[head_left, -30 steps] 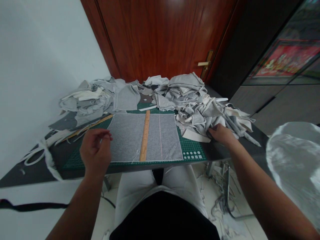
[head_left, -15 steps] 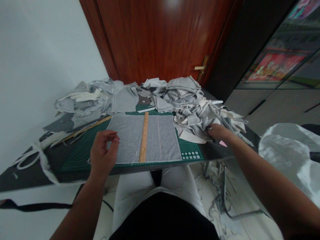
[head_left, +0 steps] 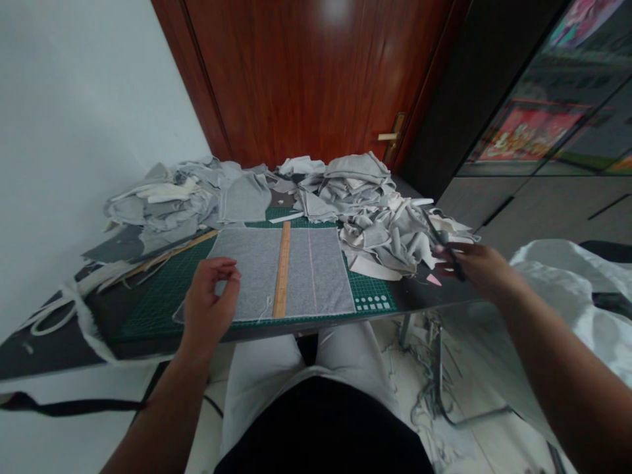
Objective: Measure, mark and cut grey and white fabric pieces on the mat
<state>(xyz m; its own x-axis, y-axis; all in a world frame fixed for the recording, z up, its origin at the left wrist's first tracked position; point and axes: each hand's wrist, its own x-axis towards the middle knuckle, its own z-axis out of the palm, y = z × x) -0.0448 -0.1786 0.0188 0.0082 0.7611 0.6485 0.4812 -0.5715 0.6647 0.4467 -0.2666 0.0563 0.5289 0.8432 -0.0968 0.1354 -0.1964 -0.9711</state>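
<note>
The table [head_left: 419, 295] is viewed from above its near edge by a single head-worn camera, faced forward and down; the left hand [head_left: 210, 294] and right hand [head_left: 478, 264] are seen from above at close range, the wearer's trousers [head_left: 358, 368] are caught near, and the door [head_left: 306, 79] is framed far.

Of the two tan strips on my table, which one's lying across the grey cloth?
The wooden ruler to the right of your left hand: it lies flat across the grey cloth, while the narrower tan strip slants away on the left.
</note>
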